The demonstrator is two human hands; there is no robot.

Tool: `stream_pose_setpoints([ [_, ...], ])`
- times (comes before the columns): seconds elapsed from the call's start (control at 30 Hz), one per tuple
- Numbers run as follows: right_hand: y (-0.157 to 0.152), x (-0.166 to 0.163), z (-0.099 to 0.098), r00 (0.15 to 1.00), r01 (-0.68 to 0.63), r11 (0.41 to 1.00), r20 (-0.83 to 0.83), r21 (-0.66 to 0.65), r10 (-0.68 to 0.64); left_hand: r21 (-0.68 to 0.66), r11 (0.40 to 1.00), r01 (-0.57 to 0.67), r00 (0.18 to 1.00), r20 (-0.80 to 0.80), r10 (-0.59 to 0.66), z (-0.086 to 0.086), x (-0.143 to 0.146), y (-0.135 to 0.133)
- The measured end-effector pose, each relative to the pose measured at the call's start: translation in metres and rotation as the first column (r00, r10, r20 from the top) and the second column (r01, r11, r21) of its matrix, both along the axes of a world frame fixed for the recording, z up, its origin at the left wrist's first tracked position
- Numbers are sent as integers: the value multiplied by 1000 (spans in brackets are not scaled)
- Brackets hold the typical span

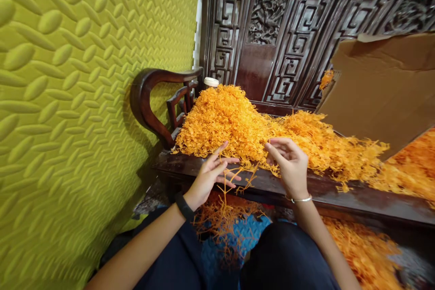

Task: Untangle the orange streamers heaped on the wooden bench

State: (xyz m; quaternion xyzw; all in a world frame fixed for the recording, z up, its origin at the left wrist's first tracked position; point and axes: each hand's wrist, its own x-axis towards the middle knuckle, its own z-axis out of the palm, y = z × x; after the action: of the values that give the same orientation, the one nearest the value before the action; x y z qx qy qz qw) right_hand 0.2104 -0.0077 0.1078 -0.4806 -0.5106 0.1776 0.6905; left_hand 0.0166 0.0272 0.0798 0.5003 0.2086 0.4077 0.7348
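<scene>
A big heap of orange plastic frame pieces (238, 122) lies on the seat of a dark carved wooden bench (340, 192). My left hand (212, 174) is at the heap's front edge, fingers curled around a branching orange frame piece (234, 176) that hangs over the seat edge. My right hand (288, 163) is beside it, fingers bent and pinching the same orange material at the pile's edge. A black band is on my left wrist and a thin silver bangle on my right.
A yellow-green padded wall (68, 122) fills the left. The bench armrest (152, 99) curves at the left, with a small white-capped jar (211, 82) behind the heap. Brown cardboard (384, 86) leans at the right. More orange pieces (356, 249) lie on the floor near my knees.
</scene>
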Motion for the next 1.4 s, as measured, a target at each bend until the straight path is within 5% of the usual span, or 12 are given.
stream_pose_setpoints([
  [0.37, -54, -23, -4, 956, 187, 980, 244, -68, -165, -76, 995, -71, 997, 29, 73, 1, -2, 13],
  [0.53, -75, -47, -23, 922, 79, 986, 386, -144, -17, -31, 990, -138, 987, -85, 135, -5, -3, 18],
  [0.67, -64, -61, -38, 870, -110, 956, 439, -271, 225, 53, 975, -217, 968, -113, 222, -9, -5, 23],
  [0.87, -32, -68, -54, 870, -256, 864, 286, -433, 401, 11, 966, -257, 963, -81, 257, -13, -4, 33],
  [1.17, -2, -81, -67, 854, -219, 911, 382, -350, 352, -91, 965, -245, 969, -4, 246, -23, 5, 50],
  [1.4, 2, -84, -70, 889, -231, 915, 309, -331, 337, -33, 967, -251, 967, 41, 252, -22, 7, 56],
])
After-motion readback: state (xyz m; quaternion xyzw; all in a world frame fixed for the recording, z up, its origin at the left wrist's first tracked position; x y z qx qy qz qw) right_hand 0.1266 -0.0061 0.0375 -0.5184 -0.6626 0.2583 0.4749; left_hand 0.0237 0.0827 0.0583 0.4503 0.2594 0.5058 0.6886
